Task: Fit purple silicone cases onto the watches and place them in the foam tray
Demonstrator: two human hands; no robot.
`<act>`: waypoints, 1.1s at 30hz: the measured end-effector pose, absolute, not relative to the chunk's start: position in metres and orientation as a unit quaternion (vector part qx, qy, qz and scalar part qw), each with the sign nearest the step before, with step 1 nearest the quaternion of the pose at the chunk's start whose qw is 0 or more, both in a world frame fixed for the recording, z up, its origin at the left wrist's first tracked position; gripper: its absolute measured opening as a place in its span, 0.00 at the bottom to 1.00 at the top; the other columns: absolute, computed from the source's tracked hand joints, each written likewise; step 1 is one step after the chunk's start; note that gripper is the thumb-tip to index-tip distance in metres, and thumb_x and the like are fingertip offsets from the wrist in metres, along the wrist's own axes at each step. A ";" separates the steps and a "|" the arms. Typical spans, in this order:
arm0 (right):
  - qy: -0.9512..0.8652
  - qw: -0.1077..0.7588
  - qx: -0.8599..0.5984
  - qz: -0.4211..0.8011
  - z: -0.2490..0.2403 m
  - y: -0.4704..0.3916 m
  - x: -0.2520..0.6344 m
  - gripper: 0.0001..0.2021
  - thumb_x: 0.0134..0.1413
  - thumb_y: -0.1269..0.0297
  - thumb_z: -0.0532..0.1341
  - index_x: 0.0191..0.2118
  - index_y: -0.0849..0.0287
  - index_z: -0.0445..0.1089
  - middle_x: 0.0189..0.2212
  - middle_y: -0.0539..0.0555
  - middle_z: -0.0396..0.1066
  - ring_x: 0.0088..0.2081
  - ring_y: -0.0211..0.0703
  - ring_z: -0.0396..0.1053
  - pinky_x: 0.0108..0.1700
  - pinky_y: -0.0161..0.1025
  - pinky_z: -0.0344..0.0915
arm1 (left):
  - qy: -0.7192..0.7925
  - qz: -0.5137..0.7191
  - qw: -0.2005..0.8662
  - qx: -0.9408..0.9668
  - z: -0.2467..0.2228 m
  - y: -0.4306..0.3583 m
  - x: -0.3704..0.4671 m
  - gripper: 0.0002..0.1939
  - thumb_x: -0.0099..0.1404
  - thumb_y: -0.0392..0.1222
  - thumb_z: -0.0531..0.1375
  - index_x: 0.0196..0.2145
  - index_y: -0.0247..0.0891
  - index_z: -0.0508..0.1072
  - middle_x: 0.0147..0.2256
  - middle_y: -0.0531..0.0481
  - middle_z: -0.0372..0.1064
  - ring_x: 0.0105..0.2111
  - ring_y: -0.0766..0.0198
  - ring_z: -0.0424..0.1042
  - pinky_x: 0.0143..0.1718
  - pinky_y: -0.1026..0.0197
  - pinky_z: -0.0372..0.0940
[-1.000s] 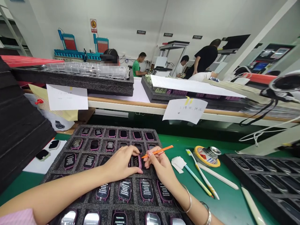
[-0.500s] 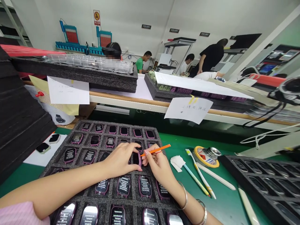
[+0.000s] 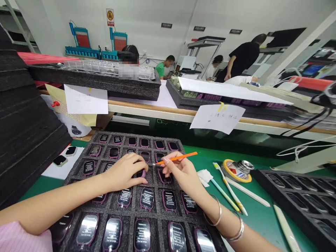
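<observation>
My left hand (image 3: 128, 169) reaches over the black foam tray (image 3: 155, 206), its thumb and fingers closed round the edges of a purple-rimmed smartwatch (image 3: 141, 174), partly hidden by the fingers. In my right hand (image 3: 181, 171) is a thin orange stick (image 3: 185, 155), pinched like a pen. Its tip points left, just above the held watch, with a tiny pale piece (image 3: 153, 164) at the tip. Below my right fingers another purple smartwatch (image 3: 165, 176) lies in its slot. Several more purple watches fill the tray, many with white text on their screens.
To the right lie a white cloth (image 3: 204, 177), a toothbrush (image 3: 231, 190), pale flat sticks and a tape roll (image 3: 228, 171) with a metal-capped container. A second foam tray (image 3: 296, 196) sits far right. Stacked black foam (image 3: 23, 122) rises at left; a shelf (image 3: 168, 113) crosses ahead.
My left hand has gone from one watch to the neighbouring one on its left. The first watch now lies released in its slot. The orange stick has followed leftward over the tray.
</observation>
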State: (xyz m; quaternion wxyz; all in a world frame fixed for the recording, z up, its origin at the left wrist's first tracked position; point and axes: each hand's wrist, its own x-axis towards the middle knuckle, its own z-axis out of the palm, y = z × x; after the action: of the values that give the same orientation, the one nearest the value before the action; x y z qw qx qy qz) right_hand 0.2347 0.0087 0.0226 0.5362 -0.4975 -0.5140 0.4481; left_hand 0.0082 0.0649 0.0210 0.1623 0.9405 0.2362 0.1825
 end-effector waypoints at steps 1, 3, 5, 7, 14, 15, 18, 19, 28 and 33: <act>-0.517 0.530 -0.494 0.456 0.022 0.009 0.229 0.22 0.52 0.43 0.68 0.34 0.58 0.67 0.26 0.50 0.73 0.23 0.36 0.71 0.27 0.34 0.71 | 0.238 0.193 0.174 0.936 0.020 0.066 0.005 0.13 0.65 0.50 0.65 0.42 0.40 0.75 0.45 0.46 0.75 0.49 0.54 0.72 0.52 0.52 0.64; -0.519 0.523 -0.488 0.468 0.016 0.012 0.217 0.21 0.53 0.43 0.67 0.34 0.57 0.66 0.27 0.50 0.74 0.24 0.36 0.72 0.28 0.35 0.72 | 0.236 0.213 0.194 0.928 0.016 0.068 0.002 0.13 0.64 0.51 0.66 0.42 0.40 0.76 0.42 0.48 0.78 0.48 0.56 0.74 0.52 0.53 0.65; -0.519 0.520 -0.483 0.476 0.005 0.015 0.208 0.22 0.55 0.41 0.65 0.35 0.56 0.64 0.26 0.50 0.74 0.24 0.37 0.73 0.28 0.36 0.73 | 0.231 0.228 0.205 0.923 0.011 0.070 0.002 0.13 0.63 0.51 0.67 0.41 0.41 0.77 0.42 0.48 0.79 0.49 0.56 0.76 0.52 0.53 0.66; -0.522 0.516 -0.477 0.483 -0.004 0.018 0.204 0.22 0.56 0.41 0.64 0.35 0.56 0.63 0.26 0.50 0.74 0.24 0.38 0.73 0.28 0.37 0.73 | 0.228 0.235 0.211 0.921 0.008 0.071 0.003 0.13 0.63 0.51 0.68 0.40 0.42 0.78 0.42 0.48 0.80 0.49 0.55 0.76 0.53 0.53 0.66; -0.530 0.494 -0.486 0.489 -0.011 0.019 0.206 0.21 0.59 0.41 0.62 0.36 0.55 0.61 0.25 0.49 0.73 0.24 0.37 0.72 0.29 0.36 0.73 | 0.302 0.247 0.225 0.893 0.004 0.067 0.008 0.27 0.54 0.56 0.72 0.44 0.39 0.68 0.41 0.46 0.76 0.42 0.54 0.76 0.43 0.52 0.71; -0.532 0.492 -0.489 0.486 -0.011 0.018 0.206 0.21 0.59 0.42 0.61 0.36 0.55 0.61 0.25 0.48 0.73 0.24 0.37 0.72 0.29 0.36 0.73 | 0.304 0.246 0.228 0.892 0.004 0.067 0.009 0.27 0.54 0.56 0.72 0.43 0.39 0.67 0.41 0.47 0.76 0.42 0.54 0.76 0.44 0.52 0.71; -0.544 0.485 -0.495 0.473 -0.011 0.017 0.205 0.19 0.61 0.43 0.61 0.36 0.55 0.61 0.25 0.47 0.71 0.24 0.37 0.72 0.28 0.36 0.72 | 0.301 0.242 0.229 0.893 0.003 0.067 0.009 0.26 0.55 0.55 0.71 0.43 0.40 0.66 0.40 0.48 0.75 0.41 0.55 0.75 0.44 0.52 0.71; -0.550 0.484 -0.495 0.467 -0.011 0.017 0.204 0.19 0.61 0.43 0.60 0.36 0.55 0.61 0.25 0.47 0.70 0.24 0.37 0.71 0.28 0.36 0.71 | 0.299 0.242 0.228 0.894 0.004 0.067 0.009 0.25 0.56 0.55 0.71 0.42 0.40 0.67 0.40 0.47 0.75 0.41 0.54 0.75 0.44 0.51 0.70; -0.567 0.494 -0.489 0.442 -0.006 0.012 0.206 0.17 0.60 0.46 0.62 0.35 0.55 0.63 0.25 0.47 0.69 0.24 0.38 0.71 0.28 0.36 0.71 | 0.207 0.236 0.174 0.933 0.021 0.046 0.013 0.11 0.65 0.52 0.64 0.36 0.41 0.77 0.51 0.42 0.64 0.42 0.56 0.68 0.47 0.50 0.66; -0.537 0.549 -0.490 0.413 0.016 -0.002 0.223 0.15 0.63 0.48 0.59 0.38 0.54 0.61 0.26 0.46 0.69 0.24 0.35 0.69 0.28 0.34 0.69 | 0.204 0.162 0.151 0.954 0.022 0.015 0.014 0.12 0.68 0.52 0.61 0.43 0.42 0.76 0.49 0.41 0.61 0.45 0.52 0.66 0.47 0.47 0.67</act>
State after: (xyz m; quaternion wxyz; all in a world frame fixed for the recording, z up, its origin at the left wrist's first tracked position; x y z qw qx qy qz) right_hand 0.2233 -0.0018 0.0158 0.5493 -0.4898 -0.5366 0.4128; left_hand 0.0141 0.0145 0.0215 0.1509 0.9538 0.2036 0.1616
